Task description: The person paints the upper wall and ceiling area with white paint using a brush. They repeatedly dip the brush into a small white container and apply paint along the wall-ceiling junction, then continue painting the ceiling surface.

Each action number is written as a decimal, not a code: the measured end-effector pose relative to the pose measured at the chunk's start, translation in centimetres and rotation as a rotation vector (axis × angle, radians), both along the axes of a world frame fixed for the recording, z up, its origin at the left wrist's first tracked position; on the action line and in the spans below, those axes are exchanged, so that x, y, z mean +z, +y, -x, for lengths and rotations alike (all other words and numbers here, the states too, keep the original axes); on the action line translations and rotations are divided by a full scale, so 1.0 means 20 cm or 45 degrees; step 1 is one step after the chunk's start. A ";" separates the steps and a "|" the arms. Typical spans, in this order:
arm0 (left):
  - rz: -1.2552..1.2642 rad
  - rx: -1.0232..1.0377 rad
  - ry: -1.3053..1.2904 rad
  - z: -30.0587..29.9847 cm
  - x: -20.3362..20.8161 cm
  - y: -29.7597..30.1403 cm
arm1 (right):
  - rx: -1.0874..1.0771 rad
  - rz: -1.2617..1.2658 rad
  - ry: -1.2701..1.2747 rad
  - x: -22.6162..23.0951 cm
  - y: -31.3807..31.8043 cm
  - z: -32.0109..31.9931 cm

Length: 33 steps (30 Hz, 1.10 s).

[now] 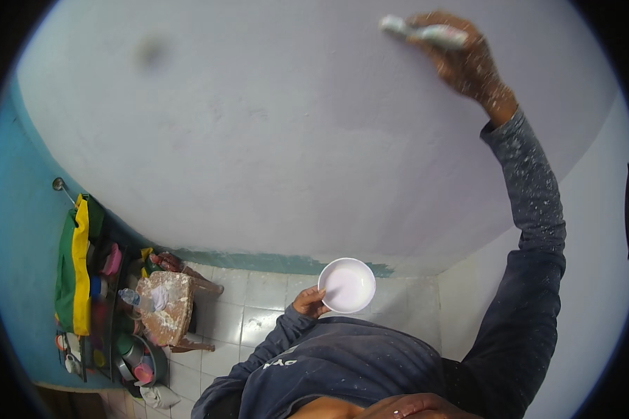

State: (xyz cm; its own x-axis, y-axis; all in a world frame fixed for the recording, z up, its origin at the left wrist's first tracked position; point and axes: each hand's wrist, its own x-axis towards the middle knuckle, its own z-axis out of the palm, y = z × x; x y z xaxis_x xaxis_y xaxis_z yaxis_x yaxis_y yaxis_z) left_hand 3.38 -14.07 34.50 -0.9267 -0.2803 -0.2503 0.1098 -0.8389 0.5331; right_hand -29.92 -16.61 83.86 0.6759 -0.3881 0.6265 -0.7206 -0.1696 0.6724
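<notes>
High on the pale lilac wall (pixel 286 140), my right hand (pixel 470 66) is closed around a paintbrush (pixel 440 35). The brush's whitish bristle end points left, at or close to the wall; exact contact I cannot tell. White specks cover this hand and its dark sleeve. Down in front of my body, my left hand (pixel 310 302) grips the left rim of a round white bowl (pixel 347 285). Inside the bowl lies a pale pinkish-white layer that looks like paint.
On the left, a paint-spattered stool (pixel 166 311) carries a clear plastic bottle (pixel 131 297) and a pale cloth. Beside it stands a rack with a green and yellow cover (pixel 81 265); basins (pixel 143 359) sit below. A ladle (pixel 59 184) hangs on the blue wall. Tiles cover the floor (pixel 258 325).
</notes>
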 end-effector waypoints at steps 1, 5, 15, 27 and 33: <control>0.012 0.000 0.036 0.00 0.00 0.00 | 0.098 0.030 -0.046 0.08 -0.01 0.02; -0.046 0.041 0.045 -0.02 -0.02 0.02 | -0.137 0.350 0.196 -0.09 -0.05 0.01; -0.040 0.051 0.061 -0.03 0.00 0.01 | -0.165 -0.340 -0.056 -0.60 -0.03 -0.15; -0.039 0.045 -0.016 -0.05 -0.05 0.04 | -0.173 0.170 0.272 -0.54 -0.12 -0.05; -0.058 0.038 0.055 -0.06 -0.04 0.02 | -0.206 -0.572 -0.080 -0.84 -0.04 -0.21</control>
